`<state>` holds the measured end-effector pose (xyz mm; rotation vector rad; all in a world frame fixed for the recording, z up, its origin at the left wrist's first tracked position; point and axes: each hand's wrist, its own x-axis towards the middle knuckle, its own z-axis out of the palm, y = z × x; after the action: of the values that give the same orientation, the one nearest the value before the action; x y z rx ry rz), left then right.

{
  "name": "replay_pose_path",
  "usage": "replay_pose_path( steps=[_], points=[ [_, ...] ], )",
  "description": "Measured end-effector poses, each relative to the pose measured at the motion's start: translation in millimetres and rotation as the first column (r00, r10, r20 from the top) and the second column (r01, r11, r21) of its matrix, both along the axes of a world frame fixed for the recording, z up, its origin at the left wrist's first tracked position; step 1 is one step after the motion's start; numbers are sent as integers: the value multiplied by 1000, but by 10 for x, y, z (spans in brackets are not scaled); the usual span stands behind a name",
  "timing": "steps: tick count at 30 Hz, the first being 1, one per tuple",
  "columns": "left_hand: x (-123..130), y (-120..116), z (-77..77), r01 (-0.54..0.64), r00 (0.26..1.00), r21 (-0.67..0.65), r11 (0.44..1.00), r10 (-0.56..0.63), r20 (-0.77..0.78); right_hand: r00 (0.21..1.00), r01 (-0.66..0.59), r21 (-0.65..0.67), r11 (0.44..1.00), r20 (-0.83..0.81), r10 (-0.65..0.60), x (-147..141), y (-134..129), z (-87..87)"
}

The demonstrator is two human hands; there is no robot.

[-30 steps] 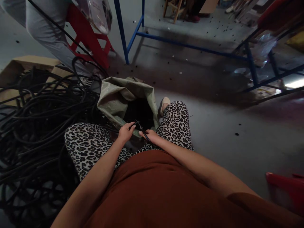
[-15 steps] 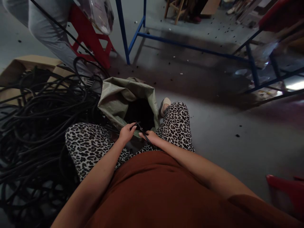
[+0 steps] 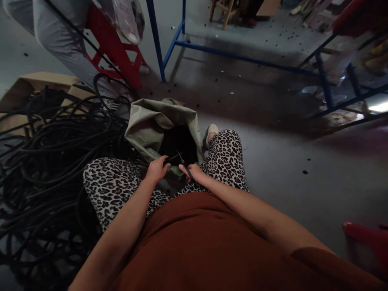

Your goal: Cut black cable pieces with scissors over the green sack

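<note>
My left hand point(image 3: 157, 169) is closed on a thin black rubber cord point(image 3: 173, 157), whose end sticks out over the mouth of the sack. In my right hand point(image 3: 196, 173) is a pair of dark-handled scissors point(image 3: 188, 171). Their slim blades point up and to the left, a little apart from the cord's end. Between my knees stands an open greenish woven sack point(image 3: 145, 125), and dark contents inside it are too dim to make out. A large tangle of black cord point(image 3: 60, 161) lies to the left of my leg.
A cardboard box point(image 3: 45, 76) sits at the far left behind the tangle. Beyond it are a red plastic stool point(image 3: 112, 52) and another person's grey-trousered leg point(image 3: 63, 44). A blue metal frame point(image 3: 242, 58) stands ahead. Small black bits dot the floor.
My left hand has shifted slightly left and back, away from the scissors. The scissors have moved slightly apart from the cord, and their blades now show more clearly.
</note>
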<state>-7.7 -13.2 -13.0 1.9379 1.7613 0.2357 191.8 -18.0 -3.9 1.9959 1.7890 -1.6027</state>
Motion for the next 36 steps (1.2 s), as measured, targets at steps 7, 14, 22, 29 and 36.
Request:
replay_pose_path(
  steps=[7, 14, 22, 29, 36],
  points=[
    [-63, -78, -18, 66, 998, -26, 997, -66, -8, 998, -39, -51, 998, 53, 41, 6, 46, -38],
    [-61, -83, -47, 18, 1000, -97, 995, -15, 27, 995, -90, -65, 994, 29, 92, -1, 60, -38],
    [-58, -46, -92, 4, 999, -161, 987, -10, -36, 998, -43, -80, 996, 37, 46, 4, 64, 33],
    [-50, -51, -63, 9, 995, -187, 982, -28, -99, 995, -80, -78, 994, 57, 84, -20, 59, -7],
    [-74, -77, -94, -16, 993, -209, 978, -9, -118, 999, 38, -127, 991, 14, -37, -26, 44, -78]
  ],
)
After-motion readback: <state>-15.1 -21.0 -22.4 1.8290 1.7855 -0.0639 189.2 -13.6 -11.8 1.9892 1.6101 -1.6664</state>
